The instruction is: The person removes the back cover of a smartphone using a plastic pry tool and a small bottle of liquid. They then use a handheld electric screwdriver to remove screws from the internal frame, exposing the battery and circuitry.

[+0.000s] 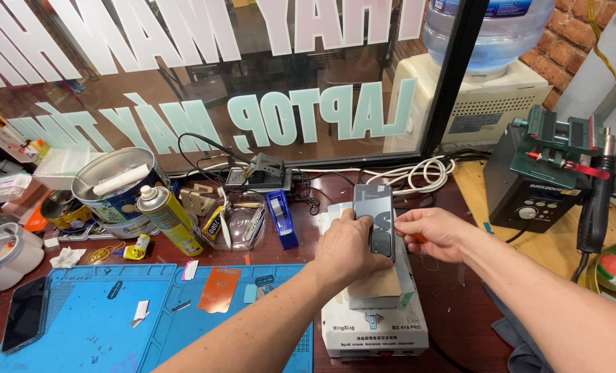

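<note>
Grey phone [375, 211], lying face down lengthwise on white heating machine [373, 328], partly covered

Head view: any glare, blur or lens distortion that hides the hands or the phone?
Head view: even light; both the left hand and right hand on the grey phone are sharp; the shop window carries reflections; wide-lens bending shows at the edges; the blue mat has no glare.
</note>
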